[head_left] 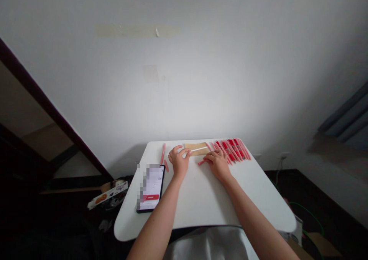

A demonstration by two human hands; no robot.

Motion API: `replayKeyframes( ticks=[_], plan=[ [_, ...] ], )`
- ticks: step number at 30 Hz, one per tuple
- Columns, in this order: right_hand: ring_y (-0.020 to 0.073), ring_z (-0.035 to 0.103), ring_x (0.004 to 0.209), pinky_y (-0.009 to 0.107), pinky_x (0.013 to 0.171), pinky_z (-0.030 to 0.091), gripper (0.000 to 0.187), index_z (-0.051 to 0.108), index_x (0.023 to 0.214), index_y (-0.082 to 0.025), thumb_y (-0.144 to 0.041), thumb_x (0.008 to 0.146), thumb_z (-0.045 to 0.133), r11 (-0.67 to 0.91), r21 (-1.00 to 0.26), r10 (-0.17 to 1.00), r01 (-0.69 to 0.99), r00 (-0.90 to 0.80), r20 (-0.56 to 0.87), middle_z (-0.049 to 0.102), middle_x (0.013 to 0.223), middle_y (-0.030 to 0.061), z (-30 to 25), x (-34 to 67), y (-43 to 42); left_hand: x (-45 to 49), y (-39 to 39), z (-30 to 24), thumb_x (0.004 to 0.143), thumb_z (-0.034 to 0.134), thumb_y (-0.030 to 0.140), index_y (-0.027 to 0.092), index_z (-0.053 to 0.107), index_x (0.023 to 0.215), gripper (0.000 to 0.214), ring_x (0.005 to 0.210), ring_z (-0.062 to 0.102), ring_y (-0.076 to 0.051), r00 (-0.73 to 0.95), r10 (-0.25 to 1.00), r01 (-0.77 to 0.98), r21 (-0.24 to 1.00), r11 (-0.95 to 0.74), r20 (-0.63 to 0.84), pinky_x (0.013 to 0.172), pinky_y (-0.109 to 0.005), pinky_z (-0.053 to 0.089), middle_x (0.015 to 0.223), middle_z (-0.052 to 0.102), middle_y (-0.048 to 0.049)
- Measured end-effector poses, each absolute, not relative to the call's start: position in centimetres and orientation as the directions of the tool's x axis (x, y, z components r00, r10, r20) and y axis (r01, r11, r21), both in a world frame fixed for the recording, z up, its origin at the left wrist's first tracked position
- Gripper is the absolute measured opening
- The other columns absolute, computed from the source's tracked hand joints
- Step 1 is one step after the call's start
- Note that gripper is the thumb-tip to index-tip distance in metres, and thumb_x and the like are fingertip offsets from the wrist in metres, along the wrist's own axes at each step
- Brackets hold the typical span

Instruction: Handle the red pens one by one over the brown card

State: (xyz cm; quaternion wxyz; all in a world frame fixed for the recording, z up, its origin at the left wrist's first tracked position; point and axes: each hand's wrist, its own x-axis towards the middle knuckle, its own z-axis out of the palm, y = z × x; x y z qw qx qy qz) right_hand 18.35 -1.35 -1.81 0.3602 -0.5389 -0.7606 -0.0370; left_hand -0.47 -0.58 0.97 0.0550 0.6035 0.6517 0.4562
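Observation:
My left hand is closed in a pinch on the left end of a thin white stick, which looks like a pen refill. The refill slants over a tan strip near the table's far edge. To the right, my right hand has its fingers bent together over a pinkish-red pen piece; only its left end shows, so its full shape is hidden. Beyond that hand lies a row of several red and pink pens. A pink pen barrel and a shorter pink piece lie left of my left hand.
A phone with a lit screen lies at the left of the white table, beside my left forearm. The wall rises behind the far edge. Boxes and other items are on the floor at the left.

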Motion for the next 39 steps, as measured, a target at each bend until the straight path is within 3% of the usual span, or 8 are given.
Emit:
replayKeyframes(
  ticks=[9, 22, 32, 39],
  plan=[
    [0.0268, 0.045, 0.104, 0.041, 0.085, 0.031, 0.021, 0.072, 0.098, -0.031, -0.035, 0.093, 0.051, 0.377, -0.395, 0.751, 0.838, -0.027, 0.659, 0.069, 0.1, 0.0043, -1.8, 19.1, -1.0, -0.6, -0.7, 1.2, 0.078, 0.068, 0.028, 0.03, 0.074, 0.085, 0.01, 0.117, 0.049, -0.026, -0.277, 0.844, 0.731, 0.671, -0.126, 0.459, 0.103, -0.047, 0.036, 0.118, 0.06, -0.0038],
    [0.0262, 0.04, 0.105, 0.038, 0.085, 0.025, 0.023, 0.073, 0.097, -0.028, -0.032, 0.093, 0.051, 0.133, -0.407, 0.699, 0.904, 0.206, 0.685, 0.067, 0.102, 0.0059, -1.8, 19.9, -0.9, -1.0, 0.1, 0.3, 0.076, 0.07, 0.024, 0.027, 0.074, 0.082, 0.008, 0.111, 0.051, -0.024, -0.27, 0.821, 0.745, 0.65, -0.153, 0.503, 0.102, -0.042, 0.038, 0.114, 0.061, -0.0039],
    [0.0273, 0.04, 0.104, 0.038, 0.083, 0.025, 0.028, 0.073, 0.096, -0.026, -0.037, 0.094, 0.047, 0.133, -0.426, 0.713, 0.895, 0.212, 0.668, 0.067, 0.101, 0.0079, -2.0, 20.0, -0.8, -0.9, -0.3, 0.6, 0.075, 0.07, 0.023, 0.028, 0.074, 0.08, 0.008, 0.113, 0.05, -0.024, -0.235, 0.836, 0.737, 0.652, -0.179, 0.496, 0.102, -0.043, 0.037, 0.114, 0.06, -0.0035],
    [0.025, 0.042, 0.102, 0.038, 0.085, 0.027, 0.023, 0.072, 0.096, -0.028, -0.034, 0.093, 0.051, 0.22, -0.43, 0.752, 0.876, 0.128, 0.647, 0.067, 0.099, 0.0053, -1.7, 19.7, -1.0, -0.8, -0.3, 0.6, 0.075, 0.071, 0.024, 0.028, 0.075, 0.081, 0.008, 0.112, 0.051, -0.024, -0.203, 0.835, 0.744, 0.635, -0.207, 0.511, 0.101, -0.043, 0.038, 0.114, 0.061, -0.0034]
  ],
)
